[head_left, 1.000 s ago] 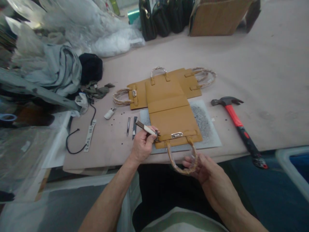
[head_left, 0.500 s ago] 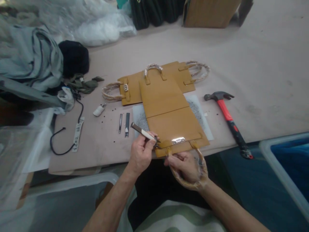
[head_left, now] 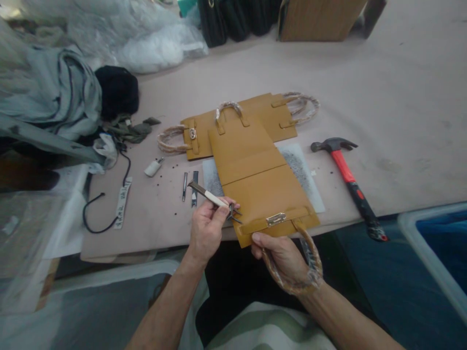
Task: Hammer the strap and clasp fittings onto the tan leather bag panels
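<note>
My left hand (head_left: pixel 208 224) pinches a slim metal tool with a white middle (head_left: pixel 215 197). Dark, thin prongs stick out past my fingertips, over the left edge of a flat tan leather bag panel (head_left: pixel 262 192). My right hand (head_left: pixel 282 253) grips the near edge of that panel, thumb on top, its fingers partly hidden below. A plastic-wrapped handle (head_left: pixel 316 265) loops around my right hand and wrist. Beside the thumb, a metal clasp plate (head_left: pixel 276 219) shines on the strap.
Another tan bag (head_left: pixel 199 138) lies behind the panel, over a speckled white slab (head_left: pixel 301 167). A claw hammer (head_left: pixel 346 177) rests to the right. Two metal rods (head_left: pixel 185 187), a small white-handled tool (head_left: pixel 153 167) and a black cord (head_left: pixel 87 218) lie left. A carton (head_left: pixel 317 22) stands behind.
My left hand has drawn the tool slightly left, away from the clasp. My right hand has moved a little right and down on the panel's edge, and the clasp plate has tilted.
</note>
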